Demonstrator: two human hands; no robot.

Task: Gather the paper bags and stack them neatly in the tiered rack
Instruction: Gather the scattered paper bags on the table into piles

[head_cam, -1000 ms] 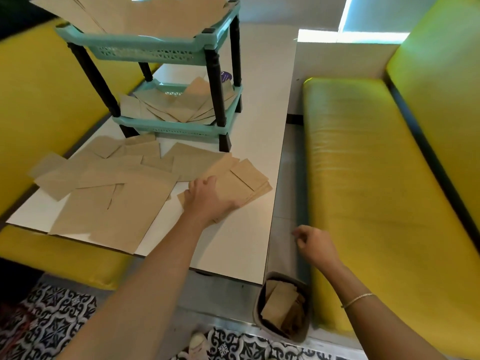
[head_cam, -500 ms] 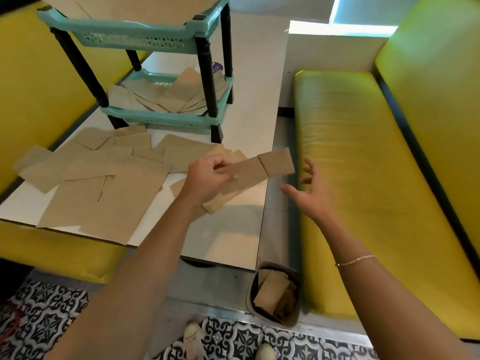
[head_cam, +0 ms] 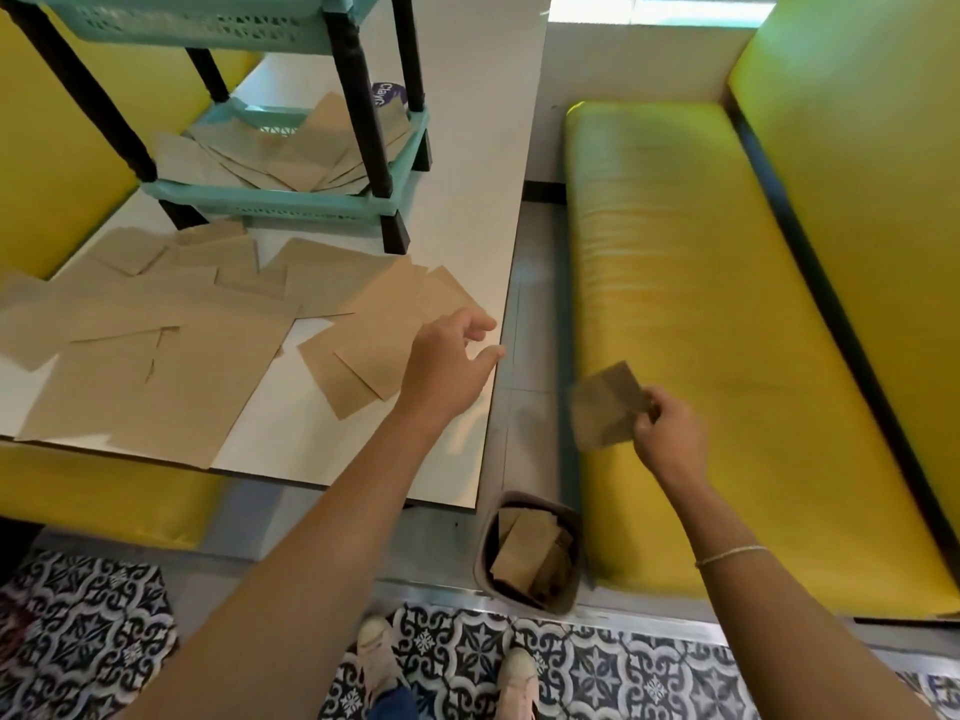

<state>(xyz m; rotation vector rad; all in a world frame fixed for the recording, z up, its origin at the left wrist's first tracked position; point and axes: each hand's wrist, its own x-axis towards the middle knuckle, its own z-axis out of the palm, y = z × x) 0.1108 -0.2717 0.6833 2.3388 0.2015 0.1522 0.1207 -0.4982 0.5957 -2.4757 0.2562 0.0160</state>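
Several flat brown paper bags [head_cam: 156, 366] lie scattered on the white table [head_cam: 467, 215]. A teal tiered rack [head_cam: 291, 205] with black legs stands at the table's far end; its lower shelf holds fanned paper bags [head_cam: 291, 153]. My right hand [head_cam: 670, 433] pinches a small brown paper bag [head_cam: 605, 402], blurred, held over the gap beside the yellow bench. My left hand [head_cam: 447, 366] hovers with relaxed fingers over the table's right edge, just right of a small pile of bags [head_cam: 374, 340], holding nothing.
A grey bin [head_cam: 566, 600] with paper bags inside stands on the floor between table and bench. Yellow benches [head_cam: 727, 304] flank the table on both sides. My shoes [head_cam: 447, 662] stand on patterned floor tiles at the bottom.
The small bag passed from my left hand to my right hand, which carried it right and down off the table. My left hand let go and stays by the table's edge.
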